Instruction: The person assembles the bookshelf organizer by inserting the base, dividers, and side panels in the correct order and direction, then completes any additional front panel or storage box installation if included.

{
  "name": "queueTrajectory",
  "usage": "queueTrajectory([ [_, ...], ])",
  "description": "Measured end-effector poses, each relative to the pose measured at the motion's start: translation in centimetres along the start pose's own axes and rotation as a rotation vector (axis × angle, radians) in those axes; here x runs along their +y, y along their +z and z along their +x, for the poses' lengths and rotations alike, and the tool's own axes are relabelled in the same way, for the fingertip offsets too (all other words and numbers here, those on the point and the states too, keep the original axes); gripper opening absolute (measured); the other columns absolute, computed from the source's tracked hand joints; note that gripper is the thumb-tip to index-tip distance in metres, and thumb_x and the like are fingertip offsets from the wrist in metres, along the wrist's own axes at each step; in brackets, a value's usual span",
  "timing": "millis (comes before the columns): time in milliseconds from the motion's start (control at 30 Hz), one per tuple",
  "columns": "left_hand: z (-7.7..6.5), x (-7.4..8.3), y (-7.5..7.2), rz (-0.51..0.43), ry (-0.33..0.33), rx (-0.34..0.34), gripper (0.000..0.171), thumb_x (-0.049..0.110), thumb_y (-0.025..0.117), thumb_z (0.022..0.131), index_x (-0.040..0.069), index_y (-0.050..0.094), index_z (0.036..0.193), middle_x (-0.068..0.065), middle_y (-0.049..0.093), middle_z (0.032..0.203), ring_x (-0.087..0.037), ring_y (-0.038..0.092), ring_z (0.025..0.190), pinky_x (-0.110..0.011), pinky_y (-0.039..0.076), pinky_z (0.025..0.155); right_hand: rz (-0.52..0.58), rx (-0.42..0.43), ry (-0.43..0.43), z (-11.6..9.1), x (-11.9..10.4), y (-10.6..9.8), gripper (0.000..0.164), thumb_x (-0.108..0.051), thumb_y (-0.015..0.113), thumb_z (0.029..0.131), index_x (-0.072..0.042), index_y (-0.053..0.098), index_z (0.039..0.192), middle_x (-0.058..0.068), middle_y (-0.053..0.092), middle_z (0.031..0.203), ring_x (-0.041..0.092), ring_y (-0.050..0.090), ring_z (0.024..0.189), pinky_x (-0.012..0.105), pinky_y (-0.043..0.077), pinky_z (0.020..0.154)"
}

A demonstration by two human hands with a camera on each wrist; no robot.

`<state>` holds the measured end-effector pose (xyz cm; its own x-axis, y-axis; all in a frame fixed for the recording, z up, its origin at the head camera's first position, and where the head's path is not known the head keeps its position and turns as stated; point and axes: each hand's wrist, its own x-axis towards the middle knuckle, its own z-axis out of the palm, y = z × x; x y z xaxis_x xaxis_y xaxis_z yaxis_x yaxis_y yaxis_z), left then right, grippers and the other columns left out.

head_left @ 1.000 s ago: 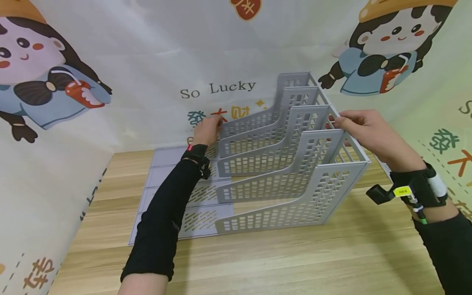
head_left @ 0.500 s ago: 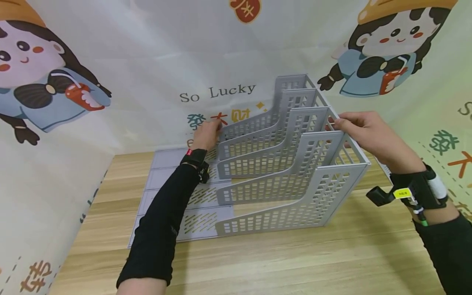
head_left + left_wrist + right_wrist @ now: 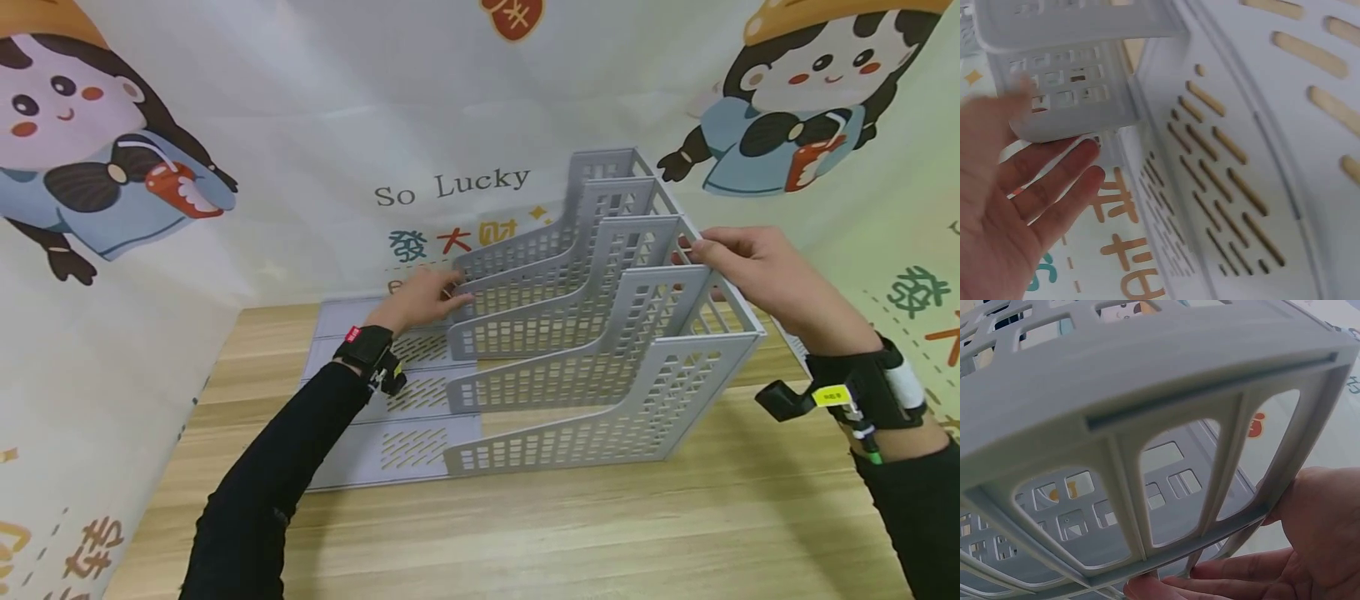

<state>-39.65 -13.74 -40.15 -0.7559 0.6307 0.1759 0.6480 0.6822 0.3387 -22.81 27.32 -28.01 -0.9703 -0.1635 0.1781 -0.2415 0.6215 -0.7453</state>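
Note:
A grey plastic desktop file organizer stands on the table, its several upright perforated dividers joined by a slatted back frame on the right. Flat slotted base panels extend from it to the left. My left hand is at the low front ends of the two rear dividers; its thumb lies on the near side of the second divider and its fingers are on the far side. My right hand grips the top of the back frame, thumb above and fingers through the openings.
A printed cloth backdrop rises behind and on both sides, close to the rear divider. The wooden table reaches out in front of the organizer. A flat pale piece partly shows on the right, behind the right forearm.
My left hand has come from the rear divider's front end toward me, onto the second divider, and its forearm has swung left. My right hand keeps its grip and the organizer stays in place.

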Motion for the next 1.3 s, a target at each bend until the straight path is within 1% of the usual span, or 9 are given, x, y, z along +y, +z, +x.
queueTrajectory([
  [100, -0.3, 0.1, 0.1, 0.044, 0.065, 0.011, 0.016, 0.011, 0.064, 0.102, 0.002, 0.067, 0.115, -0.014, 0.070, 0.100, -0.025, 0.067, 0.087, -0.039, 0.053, 0.075, -0.006, -0.003, -0.002, 0.0, -0.1, -0.1, 0.045, -0.028, 0.047, 0.109, 0.005, 0.060, 0.137, 0.015, 0.073, 0.106, 0.011, 0.068, 0.082, 0.024, 0.054, 0.069],
  [233, -0.6, 0.2, 0.1, 0.023, 0.073, 0.061, 0.010, 0.003, 0.065, 0.100, 0.002, 0.068, 0.109, -0.012, 0.069, 0.091, -0.021, 0.064, 0.072, -0.037, 0.049, 0.063, -0.009, -0.006, 0.026, 0.0, -0.2, 0.0, 0.046, -0.031, 0.047, 0.109, 0.003, 0.060, 0.136, 0.012, 0.073, 0.103, 0.013, 0.068, 0.082, 0.026, 0.054, 0.070],
  [433, -1.0, 0.4, 0.2, -0.002, 0.074, 0.086, 0.016, 0.002, 0.066, 0.099, 0.001, 0.070, 0.114, -0.014, 0.071, 0.096, -0.022, 0.068, 0.083, -0.035, 0.055, 0.073, 0.014, -0.005, -0.014, 0.0, 0.0, -0.1, 0.045, -0.027, 0.047, 0.109, 0.006, 0.059, 0.137, 0.012, 0.073, 0.107, 0.010, 0.068, 0.081, 0.023, 0.054, 0.068],
  [633, -1.1, 0.4, 0.7, 0.026, 0.082, 0.102, 0.002, 0.004, 0.066, 0.099, 0.003, 0.067, 0.101, -0.011, 0.069, 0.091, -0.023, 0.067, 0.082, -0.035, 0.055, 0.073, 0.022, -0.017, -0.031, 0.0, 0.1, -0.1, 0.045, -0.024, 0.044, 0.110, 0.010, 0.057, 0.136, 0.013, 0.071, 0.112, 0.009, 0.068, 0.082, 0.023, 0.055, 0.069],
  [833, -1.5, 0.6, 0.7, 0.027, 0.039, 0.084, 0.008, 0.004, 0.063, 0.101, 0.000, 0.068, 0.106, -0.014, 0.070, 0.096, -0.025, 0.068, 0.085, -0.036, 0.055, 0.075, 0.007, -0.002, 0.007, -0.1, -0.1, 0.1, 0.046, -0.030, 0.046, 0.109, 0.006, 0.060, 0.135, 0.013, 0.071, 0.113, 0.011, 0.067, 0.084, 0.024, 0.054, 0.069],
  [1033, -3.0, 2.1, -0.4, -0.007, -0.053, 0.159, 0.030, 0.025, 0.050, 0.109, 0.003, 0.067, 0.119, -0.011, 0.070, 0.104, -0.024, 0.068, 0.089, -0.040, 0.055, 0.078, -0.007, -0.010, -0.020, 0.0, 0.0, 0.2, 0.047, -0.028, 0.047, 0.109, 0.007, 0.059, 0.138, 0.022, 0.069, 0.118, 0.008, 0.068, 0.083, 0.023, 0.054, 0.069],
  [1167, -4.5, 3.6, -1.1, -0.040, 0.007, 0.010, 0.036, 0.036, 0.057, 0.106, 0.006, 0.065, 0.124, -0.008, 0.071, 0.108, -0.023, 0.067, 0.096, -0.039, 0.055, 0.083, -0.016, -0.012, -0.011, 0.0, -0.1, 0.1, 0.048, -0.030, 0.047, 0.109, 0.005, 0.057, 0.140, 0.025, 0.066, 0.122, 0.007, 0.067, 0.085, 0.023, 0.054, 0.070],
  [1233, -5.1, 4.1, -1.0, -0.015, 0.064, -0.061, 0.030, 0.028, 0.064, 0.103, 0.005, 0.066, 0.121, -0.009, 0.072, 0.106, -0.022, 0.068, 0.095, -0.037, 0.055, 0.083, -0.019, -0.015, 0.001, 0.0, -0.2, 0.1, 0.048, -0.031, 0.047, 0.109, 0.004, 0.057, 0.141, 0.025, 0.065, 0.124, 0.006, 0.067, 0.087, 0.022, 0.054, 0.071],
  [1300, -5.4, 4.2, -0.5, 0.029, 0.119, -0.069, 0.018, 0.018, 0.069, 0.099, 0.004, 0.067, 0.111, -0.009, 0.072, 0.100, -0.021, 0.070, 0.091, -0.035, 0.056, 0.081, -0.020, -0.019, 0.012, 0.0, -0.2, 0.1, 0.049, -0.032, 0.047, 0.109, 0.004, 0.057, 0.141, 0.023, 0.066, 0.124, 0.007, 0.066, 0.088, 0.022, 0.054, 0.072],
])
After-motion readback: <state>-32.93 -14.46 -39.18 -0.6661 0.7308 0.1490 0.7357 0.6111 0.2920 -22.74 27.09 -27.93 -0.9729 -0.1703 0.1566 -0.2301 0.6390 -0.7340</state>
